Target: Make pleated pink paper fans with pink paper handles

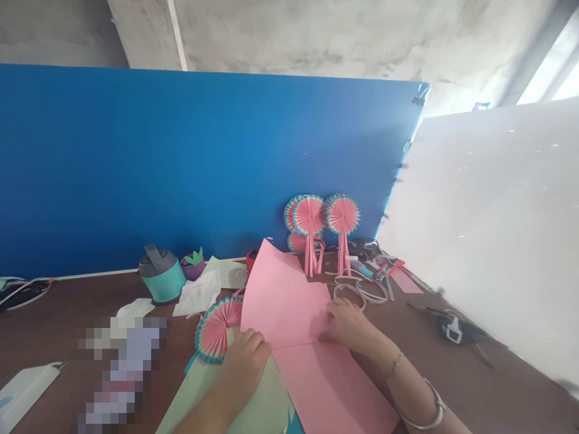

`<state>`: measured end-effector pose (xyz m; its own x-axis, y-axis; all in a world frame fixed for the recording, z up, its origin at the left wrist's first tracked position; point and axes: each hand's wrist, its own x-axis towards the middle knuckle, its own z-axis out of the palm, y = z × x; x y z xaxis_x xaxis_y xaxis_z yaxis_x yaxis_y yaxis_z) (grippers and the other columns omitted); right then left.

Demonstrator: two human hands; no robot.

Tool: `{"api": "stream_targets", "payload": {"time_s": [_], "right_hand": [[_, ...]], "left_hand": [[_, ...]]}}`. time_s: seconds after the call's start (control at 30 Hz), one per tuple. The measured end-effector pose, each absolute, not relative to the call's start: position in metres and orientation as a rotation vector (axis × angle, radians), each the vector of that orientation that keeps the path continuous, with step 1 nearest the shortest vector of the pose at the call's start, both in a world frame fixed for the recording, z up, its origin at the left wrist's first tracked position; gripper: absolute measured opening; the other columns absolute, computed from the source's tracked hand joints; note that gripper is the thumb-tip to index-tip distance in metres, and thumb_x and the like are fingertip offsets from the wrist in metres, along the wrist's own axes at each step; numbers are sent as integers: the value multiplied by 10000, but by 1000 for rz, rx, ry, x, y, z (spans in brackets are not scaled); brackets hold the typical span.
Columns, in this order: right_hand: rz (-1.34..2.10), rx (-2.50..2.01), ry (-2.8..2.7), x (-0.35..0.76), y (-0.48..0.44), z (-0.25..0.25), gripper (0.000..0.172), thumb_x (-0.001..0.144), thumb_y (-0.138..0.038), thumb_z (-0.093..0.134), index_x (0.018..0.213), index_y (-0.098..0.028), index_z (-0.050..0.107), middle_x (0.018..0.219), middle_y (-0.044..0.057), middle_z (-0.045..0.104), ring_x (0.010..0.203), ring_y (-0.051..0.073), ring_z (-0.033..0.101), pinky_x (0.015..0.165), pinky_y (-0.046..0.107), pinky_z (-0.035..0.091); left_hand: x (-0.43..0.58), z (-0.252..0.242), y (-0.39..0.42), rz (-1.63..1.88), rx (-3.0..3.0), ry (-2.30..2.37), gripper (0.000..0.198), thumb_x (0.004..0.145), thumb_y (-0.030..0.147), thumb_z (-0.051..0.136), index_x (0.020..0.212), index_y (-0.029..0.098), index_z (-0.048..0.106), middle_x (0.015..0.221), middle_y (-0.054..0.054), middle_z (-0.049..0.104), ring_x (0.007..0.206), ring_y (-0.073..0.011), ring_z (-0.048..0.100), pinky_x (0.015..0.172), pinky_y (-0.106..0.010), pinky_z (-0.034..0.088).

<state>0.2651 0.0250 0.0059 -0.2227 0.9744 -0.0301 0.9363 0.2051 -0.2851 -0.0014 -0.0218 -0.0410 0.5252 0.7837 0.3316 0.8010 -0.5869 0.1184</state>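
A large sheet of pink paper (280, 295) with a crease across its middle lies before me, its far half raised and curving up. My left hand (246, 364) is closed at the sheet's left edge by the crease. At the right edge, my right hand (348, 325) has its fingers curled onto the paper, just above the crease. Pale green paper (194, 392) lies beneath my left hand and the pink sheet. A pleated pink fan with a blue edge (217, 331) rests just beyond my left hand, partly covered.
Several round pink paper fans (310, 216) with handles lean on the blue panel (181, 163). A teal-and-grey pot (163, 274) and crumpled tissue (199, 293) stand left. On the right are coiled white cable (368, 289), mixed small tools, and a dark cord with a white piece (453, 330).
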Motion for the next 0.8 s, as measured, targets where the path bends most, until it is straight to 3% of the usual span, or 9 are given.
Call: {"api": "stream_targets", "payload": {"time_s": [0.17, 0.4, 0.8], "right_hand": [[249, -1243, -2513, 226, 10, -2, 18, 774, -201, 604, 781, -187, 594, 849, 25, 583, 842, 172, 497, 731, 293, 314], [-101, -1082, -2760, 203, -1, -21, 126, 797, -48, 505, 788, -160, 562, 826, 44, 576, 748, 172, 434, 636, 324, 244], [111, -1223, -2719, 207, 5, -20, 148, 848, -74, 471, 859, -162, 589, 898, 50, 600, 823, 179, 478, 687, 303, 288]], "left_hand": [[-1, -41, -20, -359, -2637, -1381, 220, 886, 72, 419, 839, 174, 607, 839, -47, 592, 776, -194, 520, 687, -328, 417], [2, -42, -22, -360, -2627, -1381, 191, 872, 76, 448, 828, 177, 604, 819, -43, 595, 767, -204, 533, 684, -339, 407], [-7, -17, -22, -518, -2808, -1747, 238, 905, 178, 395, 813, 191, 614, 864, -45, 612, 845, -199, 543, 744, -332, 396]]}}
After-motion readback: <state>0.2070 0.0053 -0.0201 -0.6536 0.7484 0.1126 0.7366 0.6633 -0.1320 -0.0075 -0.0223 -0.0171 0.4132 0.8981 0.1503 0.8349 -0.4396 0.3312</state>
